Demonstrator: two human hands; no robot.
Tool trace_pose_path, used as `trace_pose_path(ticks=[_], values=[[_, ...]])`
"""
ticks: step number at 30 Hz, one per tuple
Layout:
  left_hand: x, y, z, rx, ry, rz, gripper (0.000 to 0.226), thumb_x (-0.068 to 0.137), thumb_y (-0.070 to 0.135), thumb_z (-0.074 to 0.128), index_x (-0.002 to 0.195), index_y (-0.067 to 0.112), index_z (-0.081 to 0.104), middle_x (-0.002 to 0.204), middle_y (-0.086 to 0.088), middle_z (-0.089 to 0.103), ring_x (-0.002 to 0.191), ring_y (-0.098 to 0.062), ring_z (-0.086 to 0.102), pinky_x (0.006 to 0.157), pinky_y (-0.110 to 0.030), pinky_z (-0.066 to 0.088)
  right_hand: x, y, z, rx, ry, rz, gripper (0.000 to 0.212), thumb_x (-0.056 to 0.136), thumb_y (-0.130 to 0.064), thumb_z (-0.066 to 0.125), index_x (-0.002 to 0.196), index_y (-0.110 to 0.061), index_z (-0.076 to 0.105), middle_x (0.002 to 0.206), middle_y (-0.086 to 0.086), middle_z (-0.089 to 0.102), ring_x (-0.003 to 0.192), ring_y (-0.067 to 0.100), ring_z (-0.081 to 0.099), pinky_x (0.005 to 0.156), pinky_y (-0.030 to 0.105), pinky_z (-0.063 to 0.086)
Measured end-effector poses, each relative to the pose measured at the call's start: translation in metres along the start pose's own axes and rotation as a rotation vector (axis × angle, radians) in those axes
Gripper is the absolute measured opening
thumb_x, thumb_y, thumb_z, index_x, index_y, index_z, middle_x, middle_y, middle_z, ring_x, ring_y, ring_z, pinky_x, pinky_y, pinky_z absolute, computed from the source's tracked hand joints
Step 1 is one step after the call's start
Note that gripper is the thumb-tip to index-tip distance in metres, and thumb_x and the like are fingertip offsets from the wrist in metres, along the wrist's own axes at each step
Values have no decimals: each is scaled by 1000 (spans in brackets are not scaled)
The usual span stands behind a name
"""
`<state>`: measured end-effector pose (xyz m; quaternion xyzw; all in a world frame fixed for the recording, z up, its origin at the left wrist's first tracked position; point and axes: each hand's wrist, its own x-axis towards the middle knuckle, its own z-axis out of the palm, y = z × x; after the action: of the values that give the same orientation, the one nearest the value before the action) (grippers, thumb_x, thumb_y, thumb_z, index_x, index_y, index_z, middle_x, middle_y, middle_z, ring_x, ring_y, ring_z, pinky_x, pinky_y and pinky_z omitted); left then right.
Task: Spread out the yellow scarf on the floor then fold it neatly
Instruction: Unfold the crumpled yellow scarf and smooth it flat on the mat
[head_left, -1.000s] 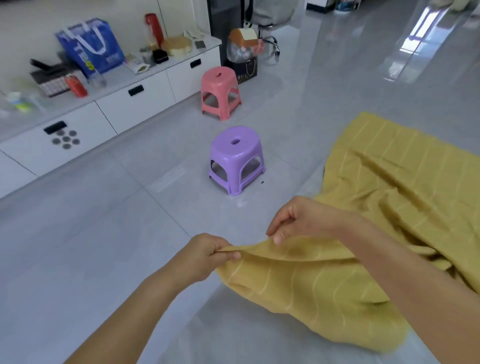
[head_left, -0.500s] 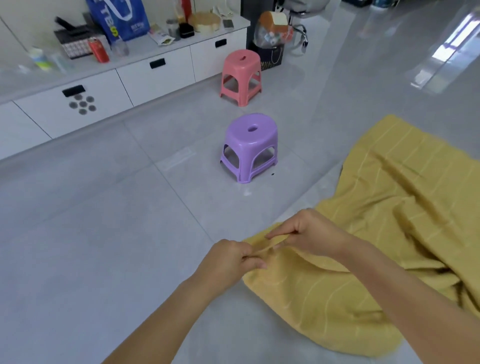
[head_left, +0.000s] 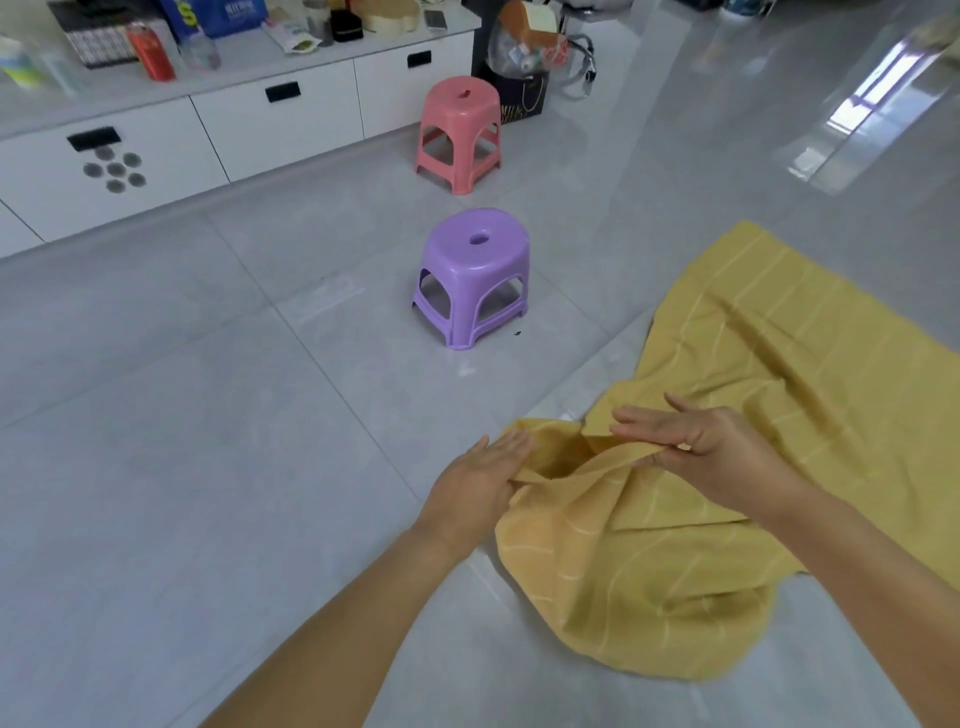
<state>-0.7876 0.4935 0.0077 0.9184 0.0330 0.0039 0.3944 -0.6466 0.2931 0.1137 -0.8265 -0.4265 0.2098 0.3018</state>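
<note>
Head view: yellow scarf (head_left: 779, 415) lies rumpled on the floor (head_left: 208, 467) right of the purple stool (head_left: 472, 275), its right side cut off; left hand (head_left: 480, 483) and right hand (head_left: 717, 452) each pinch its near edge, thumbs partly hidden

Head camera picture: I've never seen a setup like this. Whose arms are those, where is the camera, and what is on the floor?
There is no machine here. A person wears one wide-angle camera on the head, looking forward and down, so the two bare arms are their own. A yellow scarf lies rumpled on the grey floor. The right hand pinches its near edge; the left hand lies with straight fingers against that edge, thumb hidden, so a grip cannot be confirmed. Beyond stand a purple stool and a pink stool, then a white cabinet with clutter on top.
</note>
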Motion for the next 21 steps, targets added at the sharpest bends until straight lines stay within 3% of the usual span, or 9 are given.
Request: trace_pose_path(ticks=[2, 4, 5, 8, 10, 13, 16, 19, 21], values=[[-7, -11, -2, -38, 53, -9, 72, 82, 52, 18, 139, 14, 40, 142, 8, 34, 132, 0, 30, 115, -23, 15, -2, 4, 0, 22, 34, 40, 64, 81, -6, 69, 102, -65, 55, 102, -41, 57, 110, -7, 54, 112, 15, 19], [-20, -26, -6, -82, 108, -18, 59, 88, 50, 33, 134, 17, 49, 136, 9, 44, 126, -4, 43, 109, -28, 29, 0, -1, 4, 73, 8, 75, 29, 76, -48, 69, 98, -64, 57, 99, -34, 61, 105, -7, 58, 110, 13, 22], [-29, -32, -10, -108, 125, -39, 58, 89, 55, 37, 131, 19, 53, 133, 9, 50, 122, -5, 48, 106, -29, 34, 3, -3, 7, 76, -4, 73, 28, 71, -57, 68, 97, -64, 58, 99, -34, 62, 105, -6, 58, 110, 13, 22], [-56, -30, -28, -195, 172, -97, 52, 87, 59, 41, 121, 25, 61, 111, 25, 64, 106, 4, 59, 97, -24, 44, 9, -5, 18, 79, -44, 21, 57, 77, -14, 74, 90, -67, 57, 101, -31, 62, 108, -7, 56, 112, 18, 23], [-72, -20, -40, -236, 191, -95, 37, 86, 47, 46, 111, 30, 67, 93, 36, 64, 93, 8, 62, 85, -18, 49, 13, -6, 23, 80, -46, 14, 69, 77, -4, 71, 90, -69, 55, 103, -28, 62, 110, -7, 55, 112, 17, 22], [-92, 0, -48, -312, 229, -89, 30, 83, 62, 48, 96, 40, 65, 79, 18, 70, 71, -2, 66, 65, -18, 50, 15, -7, 26, 95, -58, 3, 66, 79, 0, 70, 99, -61, 56, 108, -18, 65, 110, -7, 55, 112, 16, 22], [-107, 6, -40, -312, 243, -125, 51, 74, 79, 44, 84, 34, 64, 63, 2, 61, 53, -9, 51, 52, -20, 38, 13, -10, 27, 100, -83, 31, 55, 80, -1, 69, 98, -52, 64, 96, 7, 72, 110, -5, 53, 106, 6, 21], [-114, -5, -25, -254, 222, -255, 58, 68, 80, 44, 73, 25, 62, 58, 3, 56, 50, -8, 44, 49, -15, 32, 20, -1, 42, -57, -49, 53, 39, 78, -9, 73, 111, -28, 65, 91, 8, 73, 106, 6, 57, 109, 13, 24], [-114, -26, -14, -169, 249, -392, 50, 68, 72, 40, 57, 26, 55, 51, 10, 51, 48, -7, 45, 47, -15, 30, 24, 7, 59, -135, -46, 67, 45, 78, -29, 73, 121, -26, 61, 108, 3, 70, 115, 10, 55, 113, 20, 21]])
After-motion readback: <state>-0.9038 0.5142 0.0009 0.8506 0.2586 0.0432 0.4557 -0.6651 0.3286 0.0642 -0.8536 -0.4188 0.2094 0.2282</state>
